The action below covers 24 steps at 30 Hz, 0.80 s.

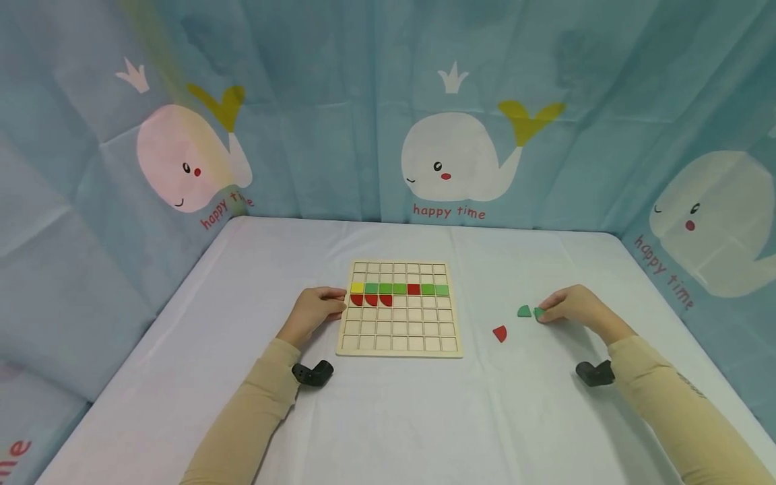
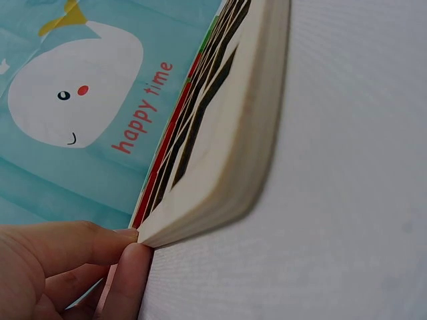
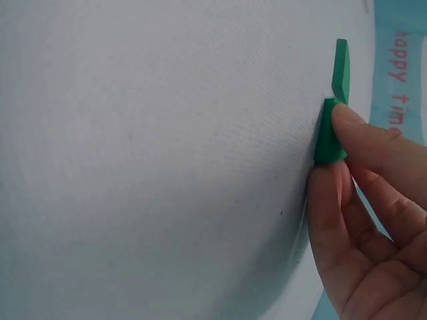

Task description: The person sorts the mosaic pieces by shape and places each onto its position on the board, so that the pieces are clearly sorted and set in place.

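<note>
A square wooden grid board (image 1: pixel 400 326) lies on the table. One of its rows holds coloured squares: a yellow tile (image 1: pixel 358 287), a red tile (image 1: pixel 413 289) and several green ones. Just below that row, at the left, sit red quarter-circle pieces (image 1: pixel 371 300). My left hand (image 1: pixel 311 312) pinches the board's left edge between thumb and finger, seen close in the left wrist view. Off to the right of the board, my right hand (image 1: pixel 572 310) grips a green quarter-circle piece (image 3: pixel 328 133) between thumb and fingers. Beside it is another green quarter-circle piece (image 1: pixel 524 311).
A loose red quarter-circle piece (image 1: pixel 500 333) lies between the board and my right hand. White cloth covers the table (image 1: pixel 418 417). Behind it and at the sides hangs a blue curtain (image 1: pixel 339 155) with whale prints. Each wrist carries a black camera mount (image 1: pixel 313 373).
</note>
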Motion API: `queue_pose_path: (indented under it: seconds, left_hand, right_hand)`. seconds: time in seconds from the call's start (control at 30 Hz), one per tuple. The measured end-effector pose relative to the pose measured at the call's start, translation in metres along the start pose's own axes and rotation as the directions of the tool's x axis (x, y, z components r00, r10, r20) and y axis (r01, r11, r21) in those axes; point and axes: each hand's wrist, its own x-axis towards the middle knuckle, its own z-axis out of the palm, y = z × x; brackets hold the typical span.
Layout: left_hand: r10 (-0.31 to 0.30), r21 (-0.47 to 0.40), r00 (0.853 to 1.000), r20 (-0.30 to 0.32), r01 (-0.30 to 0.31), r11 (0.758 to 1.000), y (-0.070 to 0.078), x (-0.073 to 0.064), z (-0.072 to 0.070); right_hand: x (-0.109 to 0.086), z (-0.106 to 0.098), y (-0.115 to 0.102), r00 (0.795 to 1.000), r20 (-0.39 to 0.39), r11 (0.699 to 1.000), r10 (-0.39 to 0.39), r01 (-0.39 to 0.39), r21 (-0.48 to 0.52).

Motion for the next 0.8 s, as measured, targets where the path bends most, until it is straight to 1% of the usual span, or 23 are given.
queue_pose_path:
  seconds: [0.13, 0.2, 0.37, 0.43, 0.6, 0.8]
  left_hand:
    - [-0.002, -0.005, 1.0, -0.002, 0.002, 1.0, -0.001, 0.0, 0.002]
    - [-0.005, -0.005, 1.0, -0.002, 0.005, 1.0, -0.001, 0.001, 0.002]
    - [-0.01, 0.001, 1.0, -0.008, 0.01, 1.0, 0.001, 0.002, 0.001]
    - [-0.011, 0.003, 1.0, -0.011, 0.011, 1.0, 0.001, 0.003, 0.001]
    - [-0.013, 0.002, 1.0, -0.007, 0.013, 1.0, 0.003, 0.002, 0.0]
    - [-0.002, -0.001, 1.0, 0.006, 0.002, 1.0, 0.0, 0.002, 0.0]
  right_hand:
    - [-0.001, -0.001, -0.001, 1.0, 0.017, 1.0, 0.005, -0.006, 0.013]
    - [-0.003, 0.0, -0.001, 0.999, 0.036, 0.999, -0.007, 0.006, 0.043]
    - [-0.006, 0.001, -0.003, 0.993, 0.075, 0.988, -0.09, 0.079, 0.136]
    - [-0.007, 0.0, -0.004, 0.991, 0.078, 0.985, -0.109, 0.097, 0.14]
    - [-0.003, -0.003, -0.013, 0.993, 0.064, 0.987, -0.097, 0.087, 0.135]
    - [0.001, 0.004, -0.031, 0.988, 0.083, 0.974, -0.132, 0.114, 0.197]
